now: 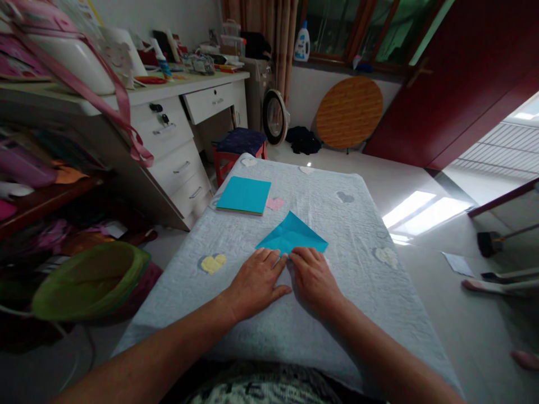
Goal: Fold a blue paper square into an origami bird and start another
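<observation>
A blue sheet of origami paper [291, 233] lies creased on the cloth-covered table, with one corner pointing away from me. My left hand [260, 278] rests palm down on its near left edge, fingers stretched and thumb held apart. At the near right edge, my right hand [315, 278] has its fingers bent and pressed together on the paper; its thumb is hidden beneath the hand. Both hands cover the near edge of the sheet. Beyond my left hand sits a squared stack of origami paper [244, 195] with a blue sheet on top.
Pale blue cloth with heart patches covers the table [357, 314]. A stool [240, 143] stands past its far left corner. On the left are a green-lined bin [90, 280] and a white desk [168, 140]. A round wooden tabletop [350, 111] leans against the far wall.
</observation>
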`<state>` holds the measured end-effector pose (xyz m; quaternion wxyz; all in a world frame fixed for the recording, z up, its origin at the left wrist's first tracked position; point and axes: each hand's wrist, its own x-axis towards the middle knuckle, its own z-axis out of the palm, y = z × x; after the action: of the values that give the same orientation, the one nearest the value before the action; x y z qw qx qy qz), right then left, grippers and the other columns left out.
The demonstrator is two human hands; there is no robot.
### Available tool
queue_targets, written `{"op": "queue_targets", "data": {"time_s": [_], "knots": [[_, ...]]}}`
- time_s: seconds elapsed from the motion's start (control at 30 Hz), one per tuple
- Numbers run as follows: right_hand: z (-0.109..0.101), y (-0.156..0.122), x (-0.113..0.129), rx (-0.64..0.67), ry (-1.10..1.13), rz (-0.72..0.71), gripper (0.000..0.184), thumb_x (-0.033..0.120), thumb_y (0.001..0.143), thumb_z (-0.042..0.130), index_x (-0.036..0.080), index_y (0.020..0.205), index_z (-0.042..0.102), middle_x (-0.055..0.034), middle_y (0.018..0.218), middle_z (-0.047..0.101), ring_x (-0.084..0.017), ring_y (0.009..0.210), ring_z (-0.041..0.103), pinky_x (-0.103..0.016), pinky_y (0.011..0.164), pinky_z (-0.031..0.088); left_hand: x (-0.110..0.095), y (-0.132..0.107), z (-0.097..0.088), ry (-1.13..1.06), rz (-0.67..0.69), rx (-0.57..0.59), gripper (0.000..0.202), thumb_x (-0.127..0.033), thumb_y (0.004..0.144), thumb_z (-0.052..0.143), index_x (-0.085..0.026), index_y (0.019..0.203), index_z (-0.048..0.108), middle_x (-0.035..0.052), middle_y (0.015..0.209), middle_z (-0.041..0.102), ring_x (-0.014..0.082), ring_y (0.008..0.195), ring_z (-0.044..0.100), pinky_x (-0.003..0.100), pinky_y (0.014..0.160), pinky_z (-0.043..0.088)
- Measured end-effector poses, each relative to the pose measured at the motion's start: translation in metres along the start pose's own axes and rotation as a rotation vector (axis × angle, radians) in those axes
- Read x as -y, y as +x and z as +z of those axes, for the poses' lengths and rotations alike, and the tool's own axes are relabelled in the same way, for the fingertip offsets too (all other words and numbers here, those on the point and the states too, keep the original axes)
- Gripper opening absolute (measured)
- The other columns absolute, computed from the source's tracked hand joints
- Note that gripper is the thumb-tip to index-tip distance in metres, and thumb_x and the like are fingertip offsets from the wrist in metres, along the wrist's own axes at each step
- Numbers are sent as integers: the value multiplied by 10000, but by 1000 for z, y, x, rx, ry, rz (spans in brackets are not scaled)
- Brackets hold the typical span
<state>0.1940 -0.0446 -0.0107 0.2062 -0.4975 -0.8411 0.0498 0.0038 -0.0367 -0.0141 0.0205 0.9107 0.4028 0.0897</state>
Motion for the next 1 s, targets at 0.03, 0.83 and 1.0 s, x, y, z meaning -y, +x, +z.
{"op": "queue_targets", "data": {"time_s": [0.03,0.83,1.0], "knots": [[0,-2,4,53,-9,-16,228,103,926,507,164,1103,638,-100,1127,638,-239,996,531,-377,897,417,1,0,0,-3,2,2,671,-580,890,594,-111,1366,529,155,1314,596,327,1200,528,472,1078,384],[-24,-56,-3,95,-232,155,352,316,949,567,218,1285,600,-92,1267,623,-294,1172,511,-473,1012,362,35,-25,-8,127,-57,2,618,-507,905,615,-71,1339,561,191,1326,603,327,1220,548,462,1044,428],[-36,-58,-8,62,-170,188,249,260,946,557,232,1172,659,-79,1165,664,-274,1115,540,-450,974,380,36,-26,-4,111,-56,-11,563,-487,936,563,-86,1330,567,191,1327,598,326,1218,540,473,1046,429]]}}
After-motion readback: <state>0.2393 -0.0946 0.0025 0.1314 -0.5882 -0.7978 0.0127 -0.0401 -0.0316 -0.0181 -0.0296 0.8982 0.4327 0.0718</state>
